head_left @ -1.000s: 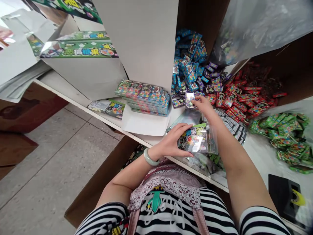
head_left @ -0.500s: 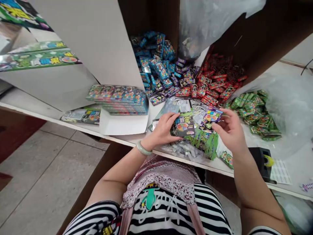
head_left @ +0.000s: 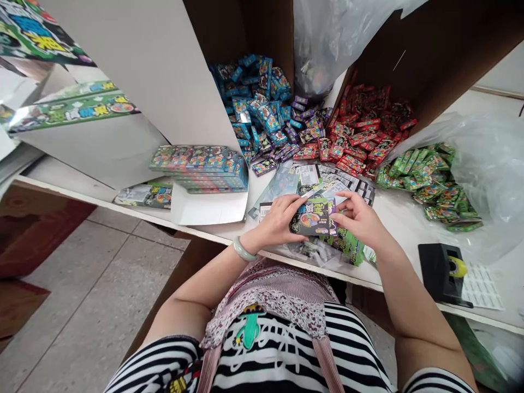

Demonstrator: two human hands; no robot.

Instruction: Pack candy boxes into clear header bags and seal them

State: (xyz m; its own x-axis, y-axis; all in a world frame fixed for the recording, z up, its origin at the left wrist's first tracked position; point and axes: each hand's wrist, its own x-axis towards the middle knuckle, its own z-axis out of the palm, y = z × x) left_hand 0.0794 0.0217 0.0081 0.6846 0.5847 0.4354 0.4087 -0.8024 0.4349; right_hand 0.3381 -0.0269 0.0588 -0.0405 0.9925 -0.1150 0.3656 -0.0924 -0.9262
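My left hand (head_left: pixel 280 221) is closed around the left part of a black and green printed pouch (head_left: pixel 309 217), thumb below and fingers on top. At the pouch's right end, my right hand (head_left: pixel 358 221) pinches a small purple candy box (head_left: pixel 332 218). The box's left part lies at or behind the pouch's edge; I cannot tell how far inside it is. Under both hands are more green-printed pouches (head_left: pixel 352 245) and a fan of grey and white cards (head_left: pixel 344 180).
Behind my hands lie heaps of blue boxes (head_left: pixel 262 109), purple boxes (head_left: pixel 311 131) and red boxes (head_left: pixel 364 142). Green boxes (head_left: pixel 434 185) spill from a clear bag at right. A tape dispenser (head_left: pixel 438 273) sits near the front edge. At left stands a stack of packed boxes (head_left: pixel 200 166).
My right hand lifted a purple box from the heap, carried it right, then brought it left against the pouch's end. My left hand kept its hold on the pouch. The view swung right.
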